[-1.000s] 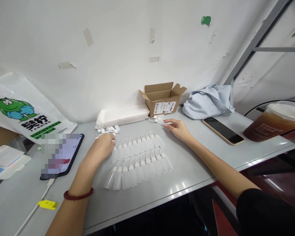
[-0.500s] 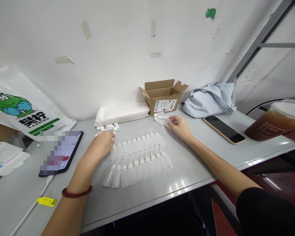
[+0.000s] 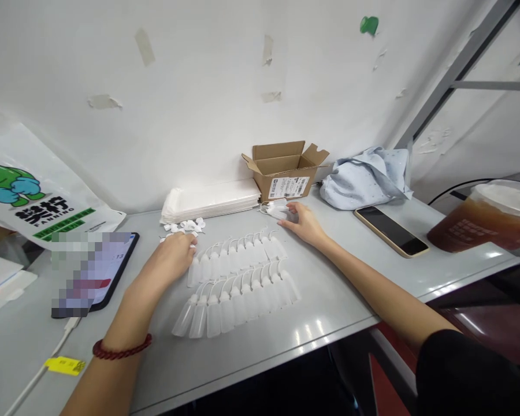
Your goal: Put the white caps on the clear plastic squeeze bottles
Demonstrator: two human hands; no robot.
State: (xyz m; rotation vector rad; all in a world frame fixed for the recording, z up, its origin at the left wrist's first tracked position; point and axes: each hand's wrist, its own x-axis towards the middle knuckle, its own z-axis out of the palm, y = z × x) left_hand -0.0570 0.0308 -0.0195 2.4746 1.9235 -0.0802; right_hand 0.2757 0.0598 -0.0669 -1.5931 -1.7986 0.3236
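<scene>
Two rows of small translucent squeeze bottles lie side by side on the grey table, an upper row (image 3: 236,254) and a lower row (image 3: 238,294). My left hand (image 3: 167,261), with a red bead bracelet on the wrist, rests at the left end of the upper row. Its fingers are curled down next to a scatter of small white caps (image 3: 184,226), and what they pinch is hidden. My right hand (image 3: 305,224) reaches toward a few loose bottles (image 3: 277,209) in front of the cardboard box (image 3: 286,170), fingers stretched out with the tips touching them.
A stack of white packets (image 3: 212,201) lies against the wall. A blue cloth (image 3: 364,179), a dark phone (image 3: 390,231) and a brown drink cup (image 3: 485,216) are at the right. At the left are a lit screen (image 3: 91,271), a printed bag (image 3: 26,199) and a tagged cable (image 3: 65,365).
My right hand drew back slightly with something white at its fingertips, then went forward again to the loose bottles by the box. My left hand stayed by the caps. The view shifted slightly.
</scene>
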